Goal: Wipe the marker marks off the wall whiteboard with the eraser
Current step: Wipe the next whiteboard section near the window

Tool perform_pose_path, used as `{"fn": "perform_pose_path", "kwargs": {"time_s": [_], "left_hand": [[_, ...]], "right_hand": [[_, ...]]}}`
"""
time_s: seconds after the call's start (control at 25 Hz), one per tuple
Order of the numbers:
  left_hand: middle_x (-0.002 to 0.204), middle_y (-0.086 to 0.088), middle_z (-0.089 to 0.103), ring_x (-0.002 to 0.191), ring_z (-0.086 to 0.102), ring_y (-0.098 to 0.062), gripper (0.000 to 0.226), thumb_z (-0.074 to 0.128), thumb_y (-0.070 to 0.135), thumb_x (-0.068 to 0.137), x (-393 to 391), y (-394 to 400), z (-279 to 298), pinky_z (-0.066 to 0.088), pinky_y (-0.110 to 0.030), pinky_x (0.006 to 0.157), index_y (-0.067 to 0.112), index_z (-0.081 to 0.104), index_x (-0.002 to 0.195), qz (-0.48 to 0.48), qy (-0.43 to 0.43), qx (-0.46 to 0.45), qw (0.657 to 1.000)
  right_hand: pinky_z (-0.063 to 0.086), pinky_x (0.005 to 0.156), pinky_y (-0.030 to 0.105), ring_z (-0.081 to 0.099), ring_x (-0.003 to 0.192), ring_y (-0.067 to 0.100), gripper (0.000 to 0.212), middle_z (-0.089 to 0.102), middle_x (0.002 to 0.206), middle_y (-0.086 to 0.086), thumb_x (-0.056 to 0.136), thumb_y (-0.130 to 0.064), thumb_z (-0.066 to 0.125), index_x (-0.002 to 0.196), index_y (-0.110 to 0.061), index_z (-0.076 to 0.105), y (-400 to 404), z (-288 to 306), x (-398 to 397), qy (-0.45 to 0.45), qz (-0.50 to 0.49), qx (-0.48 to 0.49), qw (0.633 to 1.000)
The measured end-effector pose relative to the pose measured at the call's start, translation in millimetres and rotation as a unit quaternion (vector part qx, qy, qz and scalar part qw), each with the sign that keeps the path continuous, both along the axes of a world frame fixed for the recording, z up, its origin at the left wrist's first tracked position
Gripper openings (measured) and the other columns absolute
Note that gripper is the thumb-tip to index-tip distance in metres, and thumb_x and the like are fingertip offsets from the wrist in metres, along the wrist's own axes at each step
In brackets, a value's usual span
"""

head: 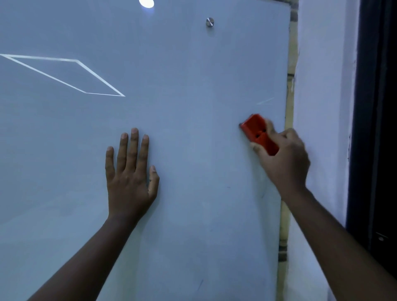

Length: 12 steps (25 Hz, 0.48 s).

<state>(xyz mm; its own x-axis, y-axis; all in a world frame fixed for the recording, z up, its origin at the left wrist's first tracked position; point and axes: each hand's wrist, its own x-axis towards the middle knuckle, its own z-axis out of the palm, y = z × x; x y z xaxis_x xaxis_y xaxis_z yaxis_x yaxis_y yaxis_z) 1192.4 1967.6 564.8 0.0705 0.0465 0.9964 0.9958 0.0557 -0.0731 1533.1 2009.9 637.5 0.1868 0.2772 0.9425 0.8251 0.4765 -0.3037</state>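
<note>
Fingers of the left hand (pixel 131 180): straight and slightly apart, pointing up, palm laid flat on the whiteboard (pixel 182 75), holding nothing.
Reflected outline (pixel 64 74): a bright four-sided shape of thin lines on the glossy board, up and to the left of the left hand.
Light spot (pixel 146 3): a white glare at the top edge of the board.
Mounting stud (pixel 209 22): a round metal cap fixed on the board near its upper right corner.
Marker marks (pixel 228 187): only small faint dark traces show in the lower right part of the board; they are too dim to read.
Eraser (pixel 258 133): orange-red block, tilted, pressed against the board close to its right edge, blurred at its upper end.
Fingers of the right hand (pixel 283 159): curled and clamped around the lower end of the eraser, thumb on its near side.
Wall (pixel 318 107): pale painted surface just right of the board's edge.
Dark frame (pixel 373 129): a vertical dark band at the far right.
</note>
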Motion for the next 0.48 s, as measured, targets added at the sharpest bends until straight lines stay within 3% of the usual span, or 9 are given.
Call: {"fn": "perform_pose_path", "kwargs": {"time_s": [0.12, 0.24, 0.48], "left_hand": [[0.179, -0.011, 0.010, 0.165, 0.010, -0.030, 0.071, 0.036, 0.030, 0.105, 0.0, 0.4, -0.7, 0.012, -0.059, 0.132, 0.012, 0.015, 0.170, 0.004, 0.003, 0.001, 1.000], [0.179, -0.011, 0.011, 0.165, 0.011, -0.030, 0.069, 0.034, 0.030, 0.106, -0.4, 1.8, -4.1, 0.012, -0.059, 0.132, 0.012, 0.016, 0.170, 0.001, 0.002, 0.005, 1.000], [0.179, -0.010, 0.010, 0.165, 0.010, -0.030, 0.069, 0.035, 0.031, 0.107, -0.9, 3.4, -10.5, 0.011, -0.058, 0.132, 0.013, 0.016, 0.170, -0.001, 0.000, 0.007, 1.000]], "right_hand": [[0.051, 0.082, 0.043, 0.060, 0.103, 0.036, 0.069, 0.056, 0.108, 0.012, 0.090, -0.051, 0.072, 0.152, -0.034, 0.048, 10.0, 31.3, 8.9, 0.074, -0.015, -0.015, 0.997], [0.052, 0.087, 0.046, 0.059, 0.105, 0.037, 0.067, 0.055, 0.112, 0.013, 0.091, -0.045, 0.072, 0.152, -0.032, 0.048, 3.6, 21.7, -5.7, 0.088, -0.003, -0.019, 0.996], [0.045, 0.076, 0.044, 0.053, 0.091, 0.034, 0.069, 0.056, 0.105, 0.008, 0.082, -0.037, 0.075, 0.148, -0.033, 0.053, -37.0, -73.1, -90.7, -0.094, 0.009, -0.005, 0.995]]}}
